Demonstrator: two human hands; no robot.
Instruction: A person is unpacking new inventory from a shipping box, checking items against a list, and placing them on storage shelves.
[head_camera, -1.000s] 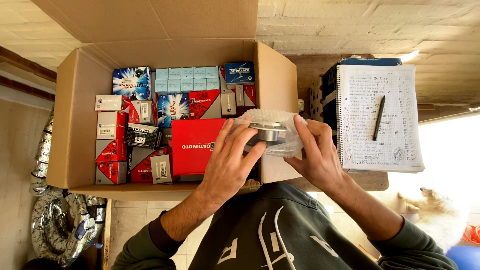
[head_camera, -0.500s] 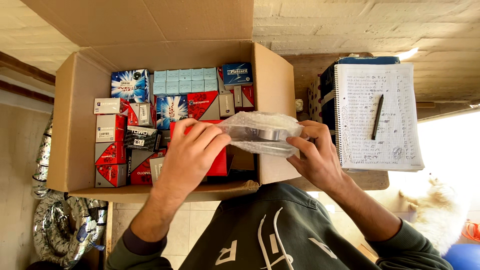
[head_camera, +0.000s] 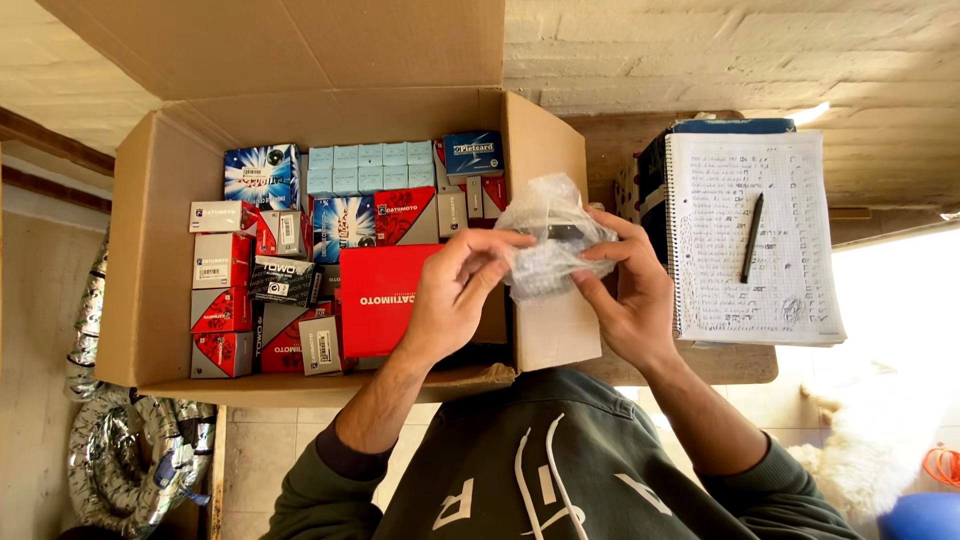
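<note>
i am holding the crinkled clear plastic bag with a dark round part inside (head_camera: 552, 245) at frame centre, over the open cardboard box's (head_camera: 150, 250) right wall, left hand (head_camera: 455, 295) and right hand (head_camera: 625, 290) both pinching the wrap, working it open, needing a gentle peel next.

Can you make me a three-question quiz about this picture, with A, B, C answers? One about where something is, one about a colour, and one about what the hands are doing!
1. Where does the pen lie?
A. in the cardboard box
B. on the spiral notebook
C. on the floor

2. What colour is the biggest flat box inside the cardboard box?
A. red
B. green
C. yellow

3. How is the clear plastic bag held?
A. by no hand
B. by one hand
C. by both hands

Answers: 1 B, the pen rests on the spiral notebook page. 2 A, it is plainly red. 3 C, the left hand and right hand both grip the bag.
</note>
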